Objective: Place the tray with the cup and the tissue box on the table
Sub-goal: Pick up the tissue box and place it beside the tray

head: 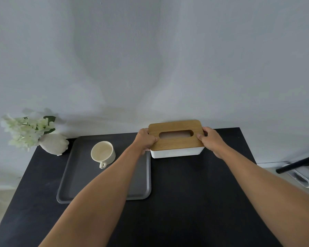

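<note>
gripping the tissue box (177,139) at each end, the left hand (146,139) and right hand (210,139) close on it at the back of the dark surface (185,193). left of the left hand, the tray (75,175) holds the cup (102,152); swinging the box leftward could clip the cup, or loosen the wooden lid (175,127).

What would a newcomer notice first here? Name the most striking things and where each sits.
First, the tissue box with its wooden lid, gripped at each end by the left hand and right hand at the far side of the black table. Left of it, a cream cup stands on the grey tray, with a vase of white flowers at the far-left corner.
</note>
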Tool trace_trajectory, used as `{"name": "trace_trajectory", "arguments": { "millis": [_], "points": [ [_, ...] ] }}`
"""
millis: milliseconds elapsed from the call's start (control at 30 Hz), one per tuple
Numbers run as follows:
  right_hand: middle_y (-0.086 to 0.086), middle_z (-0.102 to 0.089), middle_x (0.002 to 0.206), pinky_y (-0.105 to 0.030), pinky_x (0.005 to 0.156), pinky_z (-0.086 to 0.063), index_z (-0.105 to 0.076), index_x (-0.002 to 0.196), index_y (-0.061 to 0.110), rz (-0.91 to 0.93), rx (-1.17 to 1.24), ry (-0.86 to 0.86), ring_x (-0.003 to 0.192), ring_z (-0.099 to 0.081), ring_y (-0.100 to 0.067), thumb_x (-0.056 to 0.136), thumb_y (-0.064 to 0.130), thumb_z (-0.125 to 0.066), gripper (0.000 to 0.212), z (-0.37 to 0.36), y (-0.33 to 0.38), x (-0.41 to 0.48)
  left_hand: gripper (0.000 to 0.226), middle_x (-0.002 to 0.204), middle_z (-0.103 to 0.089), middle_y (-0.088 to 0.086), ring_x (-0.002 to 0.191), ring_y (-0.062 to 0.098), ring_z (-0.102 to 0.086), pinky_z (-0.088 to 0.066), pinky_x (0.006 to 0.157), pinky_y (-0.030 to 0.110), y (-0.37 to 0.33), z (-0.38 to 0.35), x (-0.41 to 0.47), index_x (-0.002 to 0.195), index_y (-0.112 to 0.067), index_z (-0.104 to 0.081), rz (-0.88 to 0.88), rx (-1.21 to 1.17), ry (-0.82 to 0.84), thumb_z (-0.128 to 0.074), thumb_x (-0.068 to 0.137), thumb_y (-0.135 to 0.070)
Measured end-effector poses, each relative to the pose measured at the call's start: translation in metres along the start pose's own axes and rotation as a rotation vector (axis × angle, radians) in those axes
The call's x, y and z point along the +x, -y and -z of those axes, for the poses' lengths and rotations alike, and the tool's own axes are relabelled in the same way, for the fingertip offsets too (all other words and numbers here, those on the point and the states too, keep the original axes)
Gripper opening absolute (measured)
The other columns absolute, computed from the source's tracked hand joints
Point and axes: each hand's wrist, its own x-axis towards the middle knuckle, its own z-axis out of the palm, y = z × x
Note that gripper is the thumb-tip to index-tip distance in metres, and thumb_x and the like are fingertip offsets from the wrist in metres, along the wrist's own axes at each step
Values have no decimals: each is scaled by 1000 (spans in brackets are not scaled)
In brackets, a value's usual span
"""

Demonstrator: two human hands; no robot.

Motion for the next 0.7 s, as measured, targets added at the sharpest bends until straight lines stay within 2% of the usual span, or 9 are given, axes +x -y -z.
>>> {"name": "trace_trajectory", "arguments": {
  "millis": [100,233,300,433,533,700],
  "points": [
    [-6,-56,131,-35,91,-45,-46,140,14,3,-5,-9,109,-52,-19,97,22,-53,44,0,2,2,31,90,-59,10,79,26,-58,-44,70,38,-2,0,1,113,-6,-66,-11,-10,-2,-61,83,-1],
    [-4,-55,128,-33,88,-44,-45,140,14,12,-2,-9,106,-50,-17,98,21,-52,43,-2,5,3,22,83,-61,4,76,22,-60,-48,73,37,-4,2,4,95,-20,-63,-12,-24,2,-61,85,-1],
    [-4,-55,129,-33,89,-44,-45,141,14,18,-8,-13,106,-50,-16,98,21,-52,44,-3,6,4,24,85,-61,4,76,22,-60,-48,73,37,-5,3,6,87,-25,-61,-10,-31,-2,-60,86,-1],
    [-6,-54,133,-33,91,-44,-45,140,14,23,-3,-13,107,-49,-16,98,21,-52,43,-5,8,6,25,88,-62,4,80,23,-62,-52,77,37,-6,6,9,88,-25,-59,-7,-36,-4,-59,87,0],
    [-6,-55,132,-33,90,-43,-46,139,13,28,-2,-8,106,-49,-16,98,20,-53,43,-4,8,8,23,89,-62,5,80,24,-63,-52,78,38,-6,6,11,96,-21,-60,-15,-26,-7,-59,88,1],
    [-6,-55,132,-35,92,-45,-45,140,13,19,-15,-6,107,-51,-18,97,20,-53,44,-5,8,8,30,89,-61,6,83,26,-62,-55,82,40,-7,5,8,81,-27,-57,-18,-9,-20,-57,89,2]
  ]
}}
